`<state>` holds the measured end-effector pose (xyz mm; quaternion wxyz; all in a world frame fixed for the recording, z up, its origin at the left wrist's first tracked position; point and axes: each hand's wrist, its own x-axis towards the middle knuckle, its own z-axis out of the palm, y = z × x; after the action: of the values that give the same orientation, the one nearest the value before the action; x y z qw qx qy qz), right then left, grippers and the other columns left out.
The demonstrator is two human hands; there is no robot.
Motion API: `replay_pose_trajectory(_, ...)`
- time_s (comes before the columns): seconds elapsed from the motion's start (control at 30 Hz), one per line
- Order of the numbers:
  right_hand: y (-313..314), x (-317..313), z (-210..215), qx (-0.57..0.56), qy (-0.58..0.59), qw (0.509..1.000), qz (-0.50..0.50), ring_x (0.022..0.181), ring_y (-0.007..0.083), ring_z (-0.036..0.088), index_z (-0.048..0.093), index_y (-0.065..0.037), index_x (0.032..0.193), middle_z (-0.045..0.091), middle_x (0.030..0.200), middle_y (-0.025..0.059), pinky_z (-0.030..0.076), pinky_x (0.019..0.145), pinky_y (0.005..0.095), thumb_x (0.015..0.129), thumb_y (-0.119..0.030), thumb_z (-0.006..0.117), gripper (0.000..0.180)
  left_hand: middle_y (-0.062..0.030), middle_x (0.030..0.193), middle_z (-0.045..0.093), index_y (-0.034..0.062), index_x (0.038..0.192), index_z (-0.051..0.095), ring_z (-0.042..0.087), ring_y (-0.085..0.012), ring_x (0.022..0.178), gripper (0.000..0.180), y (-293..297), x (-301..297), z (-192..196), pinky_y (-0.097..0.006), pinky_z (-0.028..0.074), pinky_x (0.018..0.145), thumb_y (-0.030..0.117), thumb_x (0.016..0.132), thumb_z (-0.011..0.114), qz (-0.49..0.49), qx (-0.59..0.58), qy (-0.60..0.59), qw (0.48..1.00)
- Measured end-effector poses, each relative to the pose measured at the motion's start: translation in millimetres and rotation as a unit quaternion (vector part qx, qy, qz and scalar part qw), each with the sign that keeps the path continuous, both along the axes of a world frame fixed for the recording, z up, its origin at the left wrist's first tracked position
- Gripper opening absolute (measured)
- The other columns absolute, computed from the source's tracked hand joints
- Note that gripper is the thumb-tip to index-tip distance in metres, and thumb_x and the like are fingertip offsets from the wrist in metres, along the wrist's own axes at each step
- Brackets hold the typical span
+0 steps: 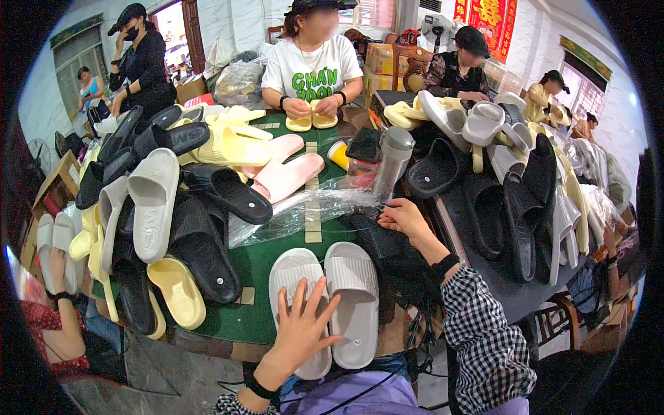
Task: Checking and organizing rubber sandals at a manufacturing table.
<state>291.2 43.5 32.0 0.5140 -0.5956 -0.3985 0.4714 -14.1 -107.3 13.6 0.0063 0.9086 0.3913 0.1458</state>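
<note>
The left hand (302,333) lies spread on the gray slides (355,308) near the green table's (238,324) edge; a tug could drop them. I can't tell what the right hand (407,220) holds.

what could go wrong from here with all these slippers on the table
The gray slipper pair sits at the near edge of the green table, the left hand on one slipper, so a push toward the person might tip one off. The heap of slippers at left is stacked loosely and could slide. If the clear plastic film near the right hand gets pulled, it might jostle the gray bottle.
</note>
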Motion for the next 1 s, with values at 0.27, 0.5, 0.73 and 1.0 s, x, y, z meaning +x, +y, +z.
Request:
replay_pose_trajectory(0.27,25.8,-9.1,-7.3,0.081,-0.174,0.981,-0.013,0.060,0.0155,0.068,0.066,0.007,0.092,0.067,0.069,0.0120,0.057,0.056,0.0288,0.087,-0.006,0.062,0.014,-0.0169,0.155,0.026,0.0235,0.135,0.055,0.026,-0.0417,0.139,0.070,14.9,-0.2,4.5,-0.066,0.019,0.108,0.050,0.073,0.075,-0.020,0.028,0.008,0.999)
replay_pose_trajectory(0.5,13.6,-14.5,-14.1,0.123,-0.105,0.986,0.038,0.073,0.0199,0.071,0.058,0.008,0.113,0.068,0.084,0.0157,0.059,0.068,0.0303,0.092,-0.003,0.057,0.024,-0.0159,0.154,0.029,0.0228,0.132,0.058,0.028,-0.0426,0.138,0.066,9.0,10.4,0.4,-0.067,0.020,0.108,0.050,0.074,0.075,-0.010,0.014,0.011,1.000)
replay_pose_trajectory(0.73,-54.0,-7.3,2.6,0.200,0.051,0.975,-0.085,0.088,0.0229,0.069,0.051,0.006,0.117,0.065,0.101,0.0185,0.057,0.081,0.0329,0.103,-0.018,0.048,0.028,-0.0144,0.147,0.040,0.0177,0.122,0.064,0.033,-0.0410,0.136,0.049,11.5,2.9,7.7,-0.065,0.021,0.109,0.036,0.078,0.075,-0.029,-0.020,-0.097,0.995)
replay_pose_trajectory(1.0,-161.6,-74.3,29.3,0.197,-0.017,0.974,0.114,0.083,0.0148,0.066,0.064,0.004,0.116,0.069,0.099,0.0103,0.054,0.077,0.0284,0.102,-0.014,0.049,0.027,-0.0133,0.128,0.057,0.0029,0.117,0.064,0.058,-0.0308,0.109,0.035,-0.7,21.2,36.9,-0.038,0.049,0.091,0.003,0.082,0.068,-0.024,-0.078,-0.325,0.942)
